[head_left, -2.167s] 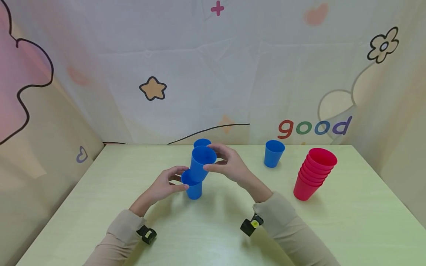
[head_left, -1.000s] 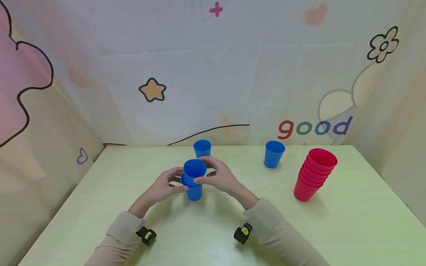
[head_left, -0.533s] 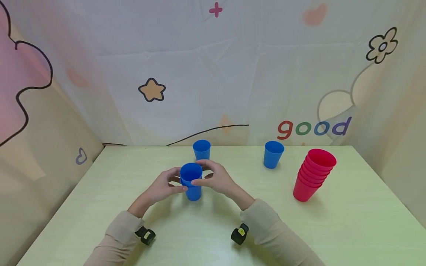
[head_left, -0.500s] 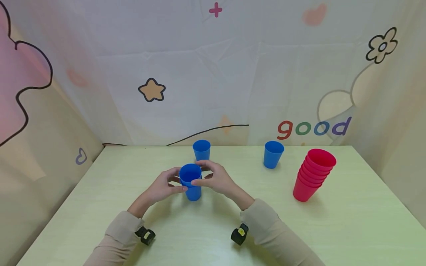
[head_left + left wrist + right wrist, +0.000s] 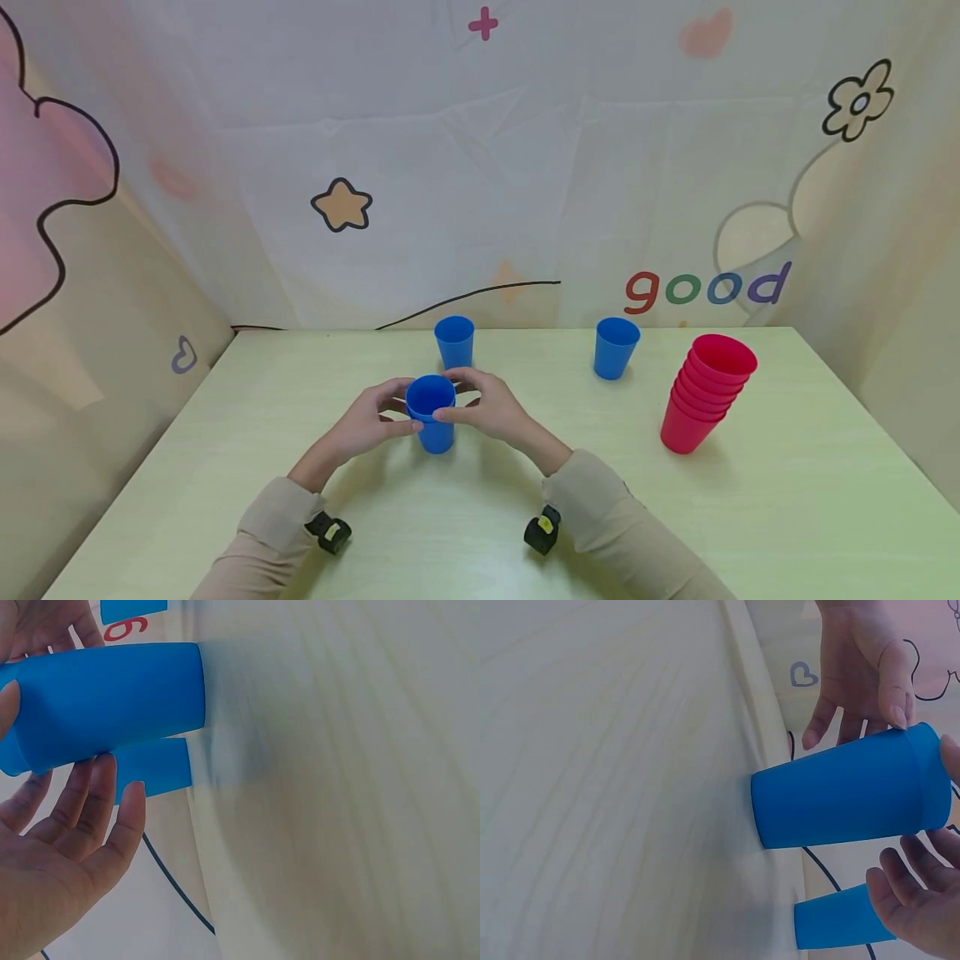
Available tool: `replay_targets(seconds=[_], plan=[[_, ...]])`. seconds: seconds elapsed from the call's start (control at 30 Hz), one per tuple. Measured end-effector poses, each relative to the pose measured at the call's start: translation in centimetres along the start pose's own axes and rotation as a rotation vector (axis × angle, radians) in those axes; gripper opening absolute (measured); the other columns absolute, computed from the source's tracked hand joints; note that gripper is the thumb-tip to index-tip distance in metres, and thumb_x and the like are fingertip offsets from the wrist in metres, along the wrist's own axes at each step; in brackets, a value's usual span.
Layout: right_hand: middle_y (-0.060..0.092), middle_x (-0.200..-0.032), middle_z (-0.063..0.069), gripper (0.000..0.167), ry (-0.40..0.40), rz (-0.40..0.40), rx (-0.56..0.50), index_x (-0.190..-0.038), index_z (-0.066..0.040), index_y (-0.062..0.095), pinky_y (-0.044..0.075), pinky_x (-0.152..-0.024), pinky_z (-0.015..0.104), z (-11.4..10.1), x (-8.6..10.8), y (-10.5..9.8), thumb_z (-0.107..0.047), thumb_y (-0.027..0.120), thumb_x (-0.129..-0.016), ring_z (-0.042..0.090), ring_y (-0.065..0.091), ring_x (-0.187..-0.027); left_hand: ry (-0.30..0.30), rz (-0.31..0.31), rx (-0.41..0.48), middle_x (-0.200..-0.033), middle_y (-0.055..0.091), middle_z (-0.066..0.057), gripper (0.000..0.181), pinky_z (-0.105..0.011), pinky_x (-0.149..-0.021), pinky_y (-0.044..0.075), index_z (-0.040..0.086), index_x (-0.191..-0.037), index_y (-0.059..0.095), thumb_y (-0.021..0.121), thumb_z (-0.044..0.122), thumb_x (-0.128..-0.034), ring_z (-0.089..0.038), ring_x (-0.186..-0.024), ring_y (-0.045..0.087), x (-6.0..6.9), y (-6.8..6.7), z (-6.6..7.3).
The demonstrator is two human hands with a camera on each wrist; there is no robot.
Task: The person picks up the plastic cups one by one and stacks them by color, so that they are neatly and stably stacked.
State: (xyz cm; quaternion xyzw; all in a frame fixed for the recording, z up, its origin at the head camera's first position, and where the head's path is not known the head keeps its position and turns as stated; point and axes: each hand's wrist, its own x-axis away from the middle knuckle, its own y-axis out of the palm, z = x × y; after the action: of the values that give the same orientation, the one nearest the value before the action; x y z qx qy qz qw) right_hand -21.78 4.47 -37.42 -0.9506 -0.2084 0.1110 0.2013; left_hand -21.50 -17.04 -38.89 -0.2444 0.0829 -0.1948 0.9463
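Two blue cups stand upright on the table, the upper cup (image 5: 431, 395) nested deep inside the lower cup (image 5: 437, 437), with only a narrow band of its rim end showing. My left hand (image 5: 365, 422) holds the lower cup from the left, thumb in front and fingers behind. From the right, my right hand (image 5: 497, 410) grips the upper cup near its rim between thumb and fingers. Both wrist views show the nested pair (image 5: 112, 701) between the two hands, its base at the tabletop. Another blue cup (image 5: 455, 338) stands just behind, its lower part partly covered.
A single blue cup (image 5: 617, 350) stands upright at the back right of the table (image 5: 480, 533). Nearer on the right is a leaning-looking stack of several red cups (image 5: 701, 404). A printed cloth (image 5: 450, 167) rises behind the table.
The right hand has brought the upper blue cup down and left, from above the lower cup into it, and it has sunk deeper. The left hand has stayed at the lower cup.
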Motion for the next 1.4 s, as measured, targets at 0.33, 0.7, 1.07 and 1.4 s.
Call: replay_targets(seconds=[0.33, 0.7, 1.07, 1.4], plan=[[0.053, -0.125, 0.013, 0.056, -0.002, -0.004, -0.037, -0.127, -0.003, 0.049, 0.047, -0.084, 0.038, 0.5, -0.2, -1.1, -0.024, 0.070, -0.081, 0.033, 0.049, -0.113, -0.014, 0.010, 0.021, -0.117, 0.055, -0.016, 0.057, -0.042, -0.083, 0.047, 0.001, -0.130, 0.043, 0.069, 0.018, -0.0817, -0.031, -0.103, 0.053, 0.0, 0.0, -0.1], [0.052, -0.125, 0.011, 0.053, 0.027, 0.084, 0.017, -0.128, -0.007, 0.049, 0.047, -0.084, 0.039, 0.6, -0.6, -4.4, -0.022, 0.069, -0.081, 0.027, 0.050, -0.112, 0.008, -0.009, 0.030, -0.116, 0.055, -0.017, 0.058, -0.042, -0.083, 0.047, 0.000, -0.130, 0.043, 0.069, 0.017, -0.0816, -0.031, -0.103, 0.054, -1.0, 0.4, 0.1], [0.054, -0.124, 0.010, 0.060, 0.032, 0.108, 0.093, -0.131, -0.008, 0.047, 0.047, -0.083, 0.039, 0.8, -3.2, -4.8, -0.028, 0.071, -0.079, 0.023, 0.051, -0.109, 0.003, 0.007, 0.020, -0.115, 0.056, -0.015, 0.057, -0.041, -0.082, 0.047, 0.000, -0.129, 0.044, 0.069, 0.018, -0.0815, -0.031, -0.103, 0.054, 0.0, 0.1, 0.0], [0.053, -0.123, 0.012, 0.063, 0.089, 0.161, 0.183, -0.130, -0.008, 0.048, 0.048, -0.079, 0.038, 1.3, -5.6, -4.5, -0.030, 0.073, -0.077, 0.027, 0.050, -0.109, 0.004, -0.005, 0.032, -0.116, 0.055, -0.017, 0.056, -0.042, -0.083, 0.046, -0.002, -0.129, 0.043, 0.068, 0.016, -0.0824, -0.031, -0.103, 0.054, 0.2, 0.0, 0.3]])
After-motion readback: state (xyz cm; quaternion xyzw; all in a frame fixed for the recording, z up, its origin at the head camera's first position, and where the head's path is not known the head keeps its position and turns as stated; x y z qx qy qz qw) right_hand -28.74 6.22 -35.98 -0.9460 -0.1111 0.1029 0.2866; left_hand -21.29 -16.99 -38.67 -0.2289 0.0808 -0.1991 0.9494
